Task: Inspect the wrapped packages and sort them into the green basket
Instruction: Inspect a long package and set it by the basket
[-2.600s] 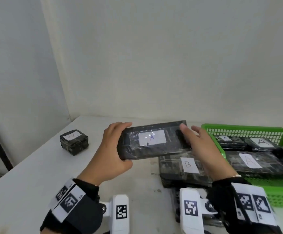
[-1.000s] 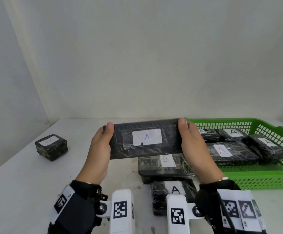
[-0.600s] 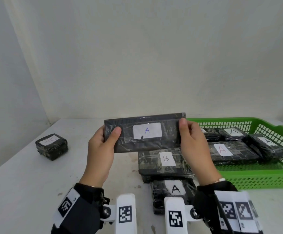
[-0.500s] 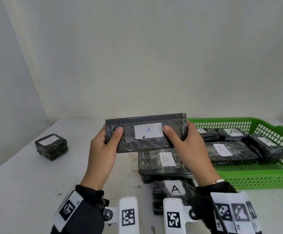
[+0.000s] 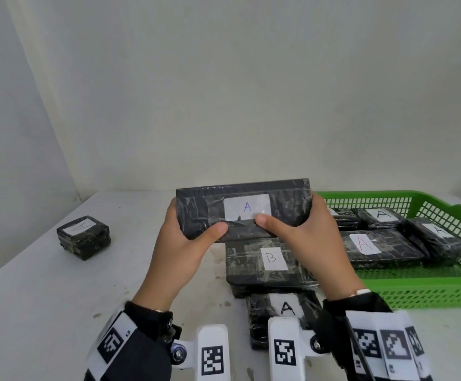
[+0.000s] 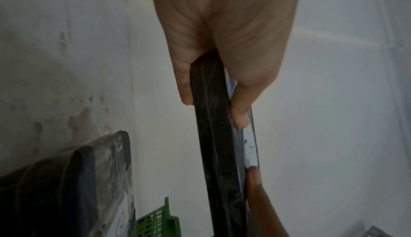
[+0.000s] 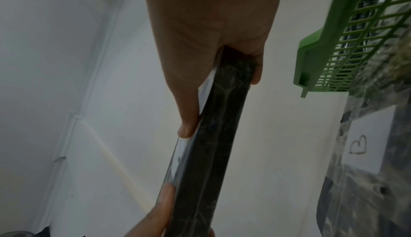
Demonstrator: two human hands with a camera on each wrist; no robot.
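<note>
I hold a long black wrapped package [image 5: 244, 209] with a white label marked A in the air above the table, its label facing me. My left hand [image 5: 185, 237] grips its left end, thumb on the front face. My right hand [image 5: 306, 232] grips the right end, thumb just under the label. In the left wrist view the package [image 6: 219, 153] runs edge-on away from the left hand [image 6: 213, 89]; the right wrist view shows the same package [image 7: 213, 144] and the right hand [image 7: 222, 89]. The green basket [image 5: 430, 294] stands at the right and holds several A-labelled packages [image 5: 375, 244].
On the table below my hands lie a long package marked B [image 5: 265, 265] and a smaller one marked A [image 5: 281, 312]. A small cube-like package [image 5: 83, 236] sits alone at the left. White walls close the table's far side and left.
The package has tilted so its top edge shows, and both thumbs have slid inward along the front face toward the label. The head view earlier swung right, from the left wall toward the basket.
</note>
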